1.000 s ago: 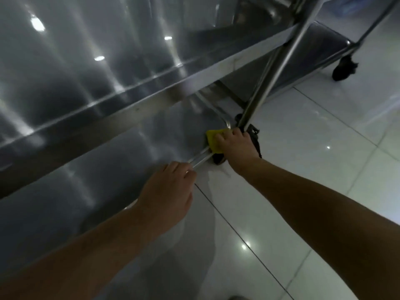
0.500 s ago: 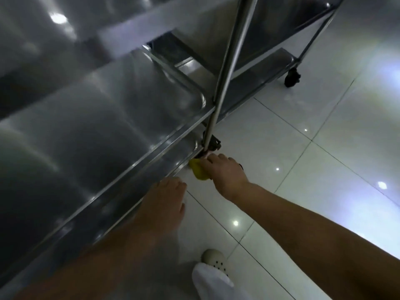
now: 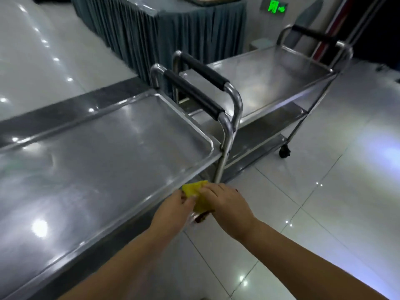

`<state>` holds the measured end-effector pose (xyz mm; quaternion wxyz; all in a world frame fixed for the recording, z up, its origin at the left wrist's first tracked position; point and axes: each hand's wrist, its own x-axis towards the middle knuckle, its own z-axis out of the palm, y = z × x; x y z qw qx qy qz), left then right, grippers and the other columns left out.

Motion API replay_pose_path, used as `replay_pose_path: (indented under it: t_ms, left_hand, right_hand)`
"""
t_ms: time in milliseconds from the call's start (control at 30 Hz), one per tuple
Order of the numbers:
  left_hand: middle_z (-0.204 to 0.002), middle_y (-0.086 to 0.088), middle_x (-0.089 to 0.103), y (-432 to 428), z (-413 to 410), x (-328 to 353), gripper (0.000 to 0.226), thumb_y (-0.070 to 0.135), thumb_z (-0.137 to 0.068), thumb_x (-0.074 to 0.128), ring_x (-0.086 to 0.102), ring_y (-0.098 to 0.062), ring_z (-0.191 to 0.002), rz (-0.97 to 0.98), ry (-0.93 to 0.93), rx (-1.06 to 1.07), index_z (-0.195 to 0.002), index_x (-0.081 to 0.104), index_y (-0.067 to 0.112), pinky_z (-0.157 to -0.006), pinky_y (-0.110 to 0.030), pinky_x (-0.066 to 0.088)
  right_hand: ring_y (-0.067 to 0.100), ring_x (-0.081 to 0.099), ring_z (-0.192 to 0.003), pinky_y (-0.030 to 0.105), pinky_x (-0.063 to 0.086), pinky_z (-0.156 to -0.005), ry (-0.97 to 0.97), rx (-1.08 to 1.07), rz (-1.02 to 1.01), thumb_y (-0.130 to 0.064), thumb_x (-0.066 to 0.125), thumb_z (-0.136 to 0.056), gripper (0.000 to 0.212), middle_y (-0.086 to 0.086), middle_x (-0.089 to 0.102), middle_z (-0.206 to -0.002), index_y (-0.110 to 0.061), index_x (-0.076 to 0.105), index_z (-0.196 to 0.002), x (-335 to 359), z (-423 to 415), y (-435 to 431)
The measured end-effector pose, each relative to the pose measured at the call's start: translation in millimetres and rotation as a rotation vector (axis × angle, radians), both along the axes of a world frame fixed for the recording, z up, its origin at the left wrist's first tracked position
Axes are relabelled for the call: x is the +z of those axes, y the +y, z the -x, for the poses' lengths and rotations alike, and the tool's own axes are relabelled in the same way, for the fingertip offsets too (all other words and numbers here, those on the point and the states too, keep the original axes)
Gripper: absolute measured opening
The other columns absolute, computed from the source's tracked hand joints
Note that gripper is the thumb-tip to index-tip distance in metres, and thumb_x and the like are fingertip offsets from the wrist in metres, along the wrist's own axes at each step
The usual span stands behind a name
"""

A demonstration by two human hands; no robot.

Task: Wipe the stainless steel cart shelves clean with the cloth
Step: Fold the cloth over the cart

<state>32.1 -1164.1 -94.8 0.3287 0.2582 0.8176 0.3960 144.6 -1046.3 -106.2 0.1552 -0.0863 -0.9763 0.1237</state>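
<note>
Both our forearms run in from the bottom edge, cut off before the elbows. Our left hand (image 3: 173,210) pinches the near side of the yellow cloth (image 3: 195,191) between thumb and fingers. Our right hand (image 3: 225,204) curls over its other side and covers most of it, so we see only a folded corner. The cloth sits in the air just off the front corner of the near cart's top shelf (image 3: 97,169), close to the corner post (image 3: 223,156). Under the hands a small dark reddish patch shows, too blurred to name.

The top shelf is a shallow steel tray with a raised rim. It is streaked and dotted with reflected ceiling lights, and its left end runs out of frame. The shelves below it are hidden by it. At its far end rises a padded push handle (image 3: 192,92).

Right behind stands a second cart (image 3: 270,79), handle to handle with ours. Its lower shelves are partly hidden and one black castor (image 3: 284,151) shows. The floor (image 3: 324,191) is glossy pale tile. Further back are a table with a pleated grey skirt (image 3: 173,29) and a green lit sign (image 3: 273,6) on the wall, its marks unreadable.
</note>
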Motion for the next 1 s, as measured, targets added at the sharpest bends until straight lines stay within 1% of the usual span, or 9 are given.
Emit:
replay_pose_path:
  t_ms: [100, 200, 300, 533, 700, 767, 833, 867, 1000]
  left_hand:
    - [-0.088, 0.005, 0.068, 9, 9, 65, 0.01, 0.02, -0.093, 0.056, 0.063, -0.011, -0.082, -0.156, -0.123, 0.151, -0.088, 0.06, 0.028, -0.076, -0.025, 0.052]
    - [-0.099, -0.01, 0.065, 10, 22, 118, 0.018, 0.003, -0.088, 0.059, 0.061, -0.02, -0.088, -0.279, -0.158, 0.317, -0.104, 0.057, 0.01, -0.076, -0.029, 0.051]
    - [-0.092, -0.01, 0.063, -1, 37, 159, 0.016, 0.002, -0.085, 0.062, 0.058, -0.023, -0.085, -0.282, 0.024, 0.371, -0.097, 0.056, 0.009, -0.066, -0.026, 0.046]
    - [-0.073, -0.002, 0.058, -70, 65, 223, 0.018, -0.001, -0.079, 0.061, 0.053, -0.014, -0.068, -0.347, 0.229, 0.458, -0.082, 0.056, 0.016, -0.061, -0.025, 0.045]
    - [-0.077, -0.004, 0.058, -144, 75, 244, 0.025, -0.01, -0.085, 0.052, 0.052, -0.012, -0.071, -0.376, 0.194, 0.537, -0.086, 0.057, 0.015, -0.062, -0.022, 0.043]
    - [-0.077, -0.001, 0.06, -175, 76, 247, 0.025, -0.009, -0.085, 0.052, 0.054, -0.013, -0.075, -0.37, 0.176, 0.559, -0.088, 0.058, 0.016, -0.065, -0.025, 0.044]
    - [-0.076, 0.004, 0.062, -206, 76, 247, 0.028, -0.009, -0.085, 0.051, 0.055, -0.012, -0.077, -0.385, 0.158, 0.611, -0.088, 0.059, 0.017, -0.067, -0.024, 0.045]
    - [-0.077, 0.005, 0.063, -220, 76, 246, 0.028, -0.009, -0.085, 0.051, 0.056, -0.012, -0.079, -0.402, 0.152, 0.652, -0.09, 0.059, 0.017, -0.067, -0.024, 0.046]
    - [-0.099, 0.001, 0.063, -276, 84, 238, 0.018, 0.006, -0.091, 0.056, 0.059, -0.011, -0.094, -0.469, 0.153, 0.88, -0.1, 0.056, 0.021, -0.073, -0.019, 0.046]
  right_hand:
    - [0.023, 0.062, -0.1, 0.033, 0.052, -0.086, 0.147, 0.065, -0.068, -0.023, 0.053, -0.083, 0.036, 0.008, 0.065, -0.114, -0.011, 0.061, -0.116, 58, 19, 6]
    - [0.028, 0.055, -0.115, 0.038, 0.05, -0.097, 0.198, 0.157, -0.071, -0.02, 0.07, -0.079, 0.049, 0.016, 0.055, -0.129, -0.009, 0.052, -0.124, 92, 38, 12]
    - [0.03, 0.043, -0.128, 0.039, 0.039, -0.106, 0.172, 0.273, -0.035, -0.036, 0.07, -0.077, 0.07, 0.014, 0.035, -0.143, -0.012, 0.04, -0.136, 118, 54, 15]
    - [0.011, 0.051, -0.111, 0.028, 0.05, -0.092, 0.399, 0.225, 0.23, -0.051, 0.048, -0.092, 0.047, 0.001, 0.052, -0.123, -0.018, 0.045, -0.126, 173, 107, -7]
    - [0.004, 0.047, -0.114, 0.023, 0.042, -0.095, 0.046, 0.287, 0.789, -0.026, 0.063, -0.091, 0.052, -0.013, 0.044, -0.127, -0.024, 0.039, -0.137, 214, 154, -61]
    - [0.001, 0.057, -0.098, 0.013, 0.046, -0.079, -0.159, 0.387, 0.974, -0.019, 0.063, -0.091, 0.034, -0.013, 0.056, -0.112, -0.027, 0.052, -0.122, 230, 169, -93]
    - [0.005, 0.056, -0.07, 0.01, 0.043, -0.06, -0.224, 0.436, 0.991, -0.015, 0.062, -0.092, 0.006, -0.009, 0.06, -0.078, -0.021, 0.061, -0.089, 239, 181, -125]
    - [0.008, 0.054, -0.066, 0.013, 0.042, -0.058, -0.219, 0.45, 0.991, -0.016, 0.061, -0.092, 0.01, -0.006, 0.058, -0.071, -0.017, 0.061, -0.082, 242, 187, -140]
    - [0.012, 0.06, -0.068, 0.028, 0.05, -0.065, -0.226, 0.488, 0.993, -0.025, 0.064, -0.09, 0.014, 0.001, 0.062, -0.073, -0.013, 0.063, -0.083, 260, 209, -208]
